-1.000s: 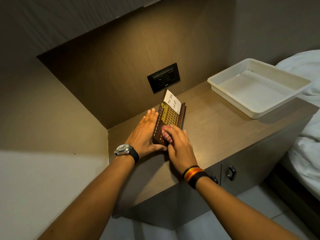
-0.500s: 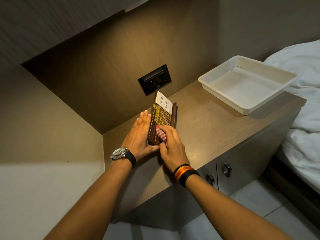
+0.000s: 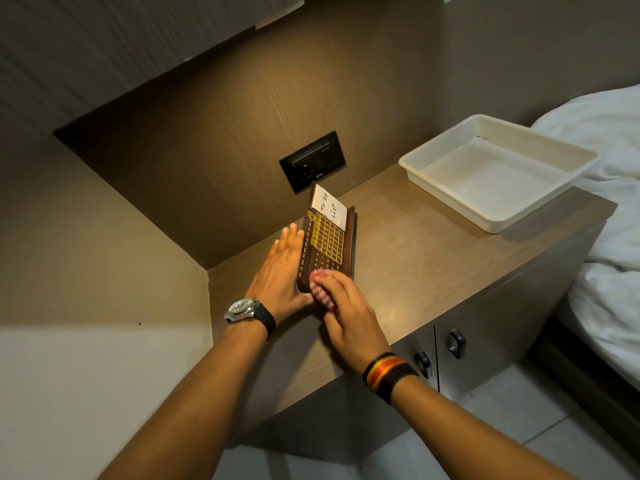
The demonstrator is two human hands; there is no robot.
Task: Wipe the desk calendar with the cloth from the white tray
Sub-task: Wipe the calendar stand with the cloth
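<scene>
A dark wooden desk calendar [image 3: 327,242] with a gold date grid and a white "To Do List" note stands tilted on the wooden cabinet top [image 3: 433,258]. My left hand [image 3: 282,268] lies flat against the calendar's left side, fingers straight, bracing it. My right hand [image 3: 349,313] presses a red-and-white checked cloth [image 3: 320,287] onto the calendar's near lower end. The white tray [image 3: 498,171] sits at the far right of the cabinet top with nothing in it.
A black wall socket [image 3: 313,161] is set in the wooden back panel behind the calendar. A wall closes off the left side. Two cabinet door handles [image 3: 440,349] face me below the top. A bed with white bedding [image 3: 609,209] stands to the right.
My right hand has slid the cloth down toward the calendar's near lower end, uncovering more of the date grid. The left hand stays against the calendar's side. The camera view shifted slightly.
</scene>
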